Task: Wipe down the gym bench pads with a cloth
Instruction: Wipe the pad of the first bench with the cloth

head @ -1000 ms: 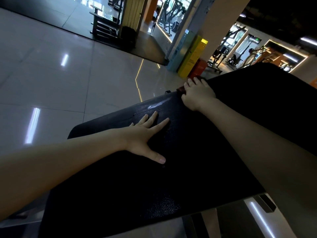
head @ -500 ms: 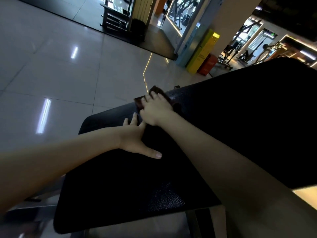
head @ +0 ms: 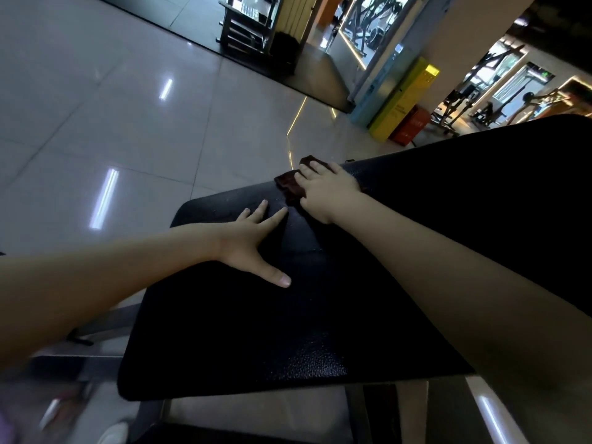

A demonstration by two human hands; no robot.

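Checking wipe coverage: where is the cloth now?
Head view: the dark cloth lies on the bench pad's far edge, under the right hand, beyond the left hand's fingertips.

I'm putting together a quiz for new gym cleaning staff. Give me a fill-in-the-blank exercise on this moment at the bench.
1. The right hand presses a dark ____ onto the bench pad.
2. The left hand lies flat on the pad with its fingers ____.
3. The tall cabinet in the background is coloured ____.

Missing words: cloth; spread; yellow.
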